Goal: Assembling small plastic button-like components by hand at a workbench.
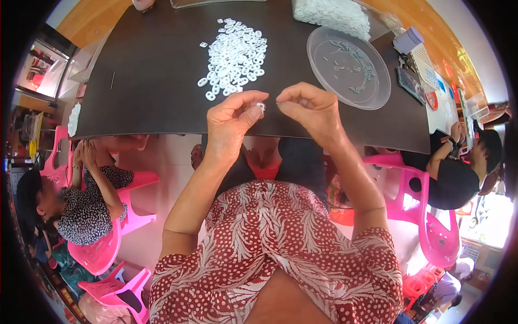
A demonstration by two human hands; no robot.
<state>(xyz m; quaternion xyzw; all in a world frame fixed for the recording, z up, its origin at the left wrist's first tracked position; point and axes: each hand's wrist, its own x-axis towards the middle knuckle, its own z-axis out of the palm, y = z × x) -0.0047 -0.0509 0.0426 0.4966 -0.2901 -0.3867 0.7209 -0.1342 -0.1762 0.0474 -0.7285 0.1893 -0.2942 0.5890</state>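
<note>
Over the table's near edge, my left hand is closed, thumb and forefinger pinching a small white plastic piece. The piece looks like the loose ones on the table. Just to its right, my right hand is pinched too, fingertips close to the piece but apart from it. Anything between those fingertips is too small to make out. Beyond my hands lies a pile of small white oval plastic pieces with holes. A shallow round clear tray holds small grey bits, perhaps metal, beyond my right hand.
On the dark table, a clear bin of white pieces stands at the back. A phone and a lidded purple-grey container are at the right. A thin stick lies left. People sit on pink chairs at both sides.
</note>
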